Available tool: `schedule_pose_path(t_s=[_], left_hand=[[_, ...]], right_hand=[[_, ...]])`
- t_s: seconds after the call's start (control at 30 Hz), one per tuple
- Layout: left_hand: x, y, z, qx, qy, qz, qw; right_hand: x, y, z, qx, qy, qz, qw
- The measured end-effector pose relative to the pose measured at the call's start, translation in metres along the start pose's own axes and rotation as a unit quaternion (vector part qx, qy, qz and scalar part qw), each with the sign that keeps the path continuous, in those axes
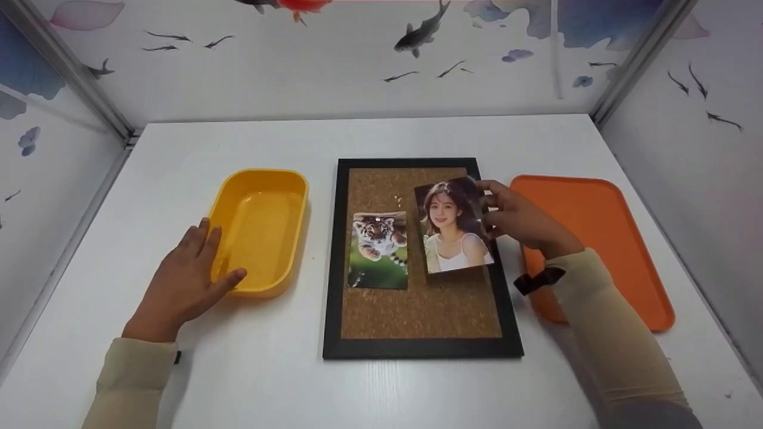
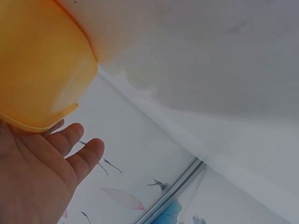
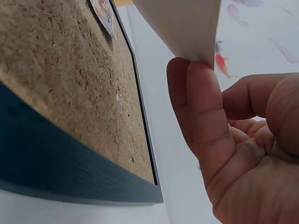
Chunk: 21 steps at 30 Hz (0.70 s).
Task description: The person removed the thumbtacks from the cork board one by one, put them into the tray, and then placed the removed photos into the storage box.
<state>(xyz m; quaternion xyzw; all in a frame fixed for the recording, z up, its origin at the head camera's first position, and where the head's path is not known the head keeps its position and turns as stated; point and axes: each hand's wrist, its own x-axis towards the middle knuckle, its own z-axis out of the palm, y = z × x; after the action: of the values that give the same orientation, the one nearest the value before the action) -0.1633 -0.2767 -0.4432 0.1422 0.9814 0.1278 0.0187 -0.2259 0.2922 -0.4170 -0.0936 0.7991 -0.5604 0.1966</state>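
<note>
My right hand (image 1: 515, 217) pinches the right edge of a portrait photo (image 1: 456, 229), which is tilted over the right half of a black-framed cork board (image 1: 417, 316). The right wrist view shows the photo's pale back (image 3: 187, 28) raised off the cork, fingertips at its edge. A tiger photo (image 1: 380, 253) lies against the cork on the left, with a small bright spot near its top. My left hand (image 1: 179, 277) rests at the left side of a yellow tray (image 1: 262, 238), fingers extended along its wall and thumb across the near rim.
An orange tray (image 1: 614, 256) lies on the white table (image 1: 381, 393) to the right of the board, partly under my right wrist. Printed white panels with fish (image 1: 420, 36) enclose the back and sides, meeting at metal corner posts (image 1: 644, 56).
</note>
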Motion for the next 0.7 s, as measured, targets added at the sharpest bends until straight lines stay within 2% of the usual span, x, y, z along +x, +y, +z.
schedule_pose_path(t_s=[0.13, 0.33, 0.7], left_hand=[[-0.0005, 0.0004, 0.001, 0.004, -0.001, -0.004, 1.0], [-0.0019, 0.0019, -0.0001, -0.014, -0.023, -0.024, 0.9994], [-0.0041, 0.0071, 0.0031, -0.007, -0.006, -0.018, 0.9998]], right_hand=[[0.0017, -0.0016, 0.0027, 0.005, -0.002, -0.005, 1.0], [0.0042, -0.0042, 0.0053, 0.005, -0.009, -0.018, 1.0], [0.0067, -0.0069, 0.0078, 0.002, -0.013, -0.027, 1.0]])
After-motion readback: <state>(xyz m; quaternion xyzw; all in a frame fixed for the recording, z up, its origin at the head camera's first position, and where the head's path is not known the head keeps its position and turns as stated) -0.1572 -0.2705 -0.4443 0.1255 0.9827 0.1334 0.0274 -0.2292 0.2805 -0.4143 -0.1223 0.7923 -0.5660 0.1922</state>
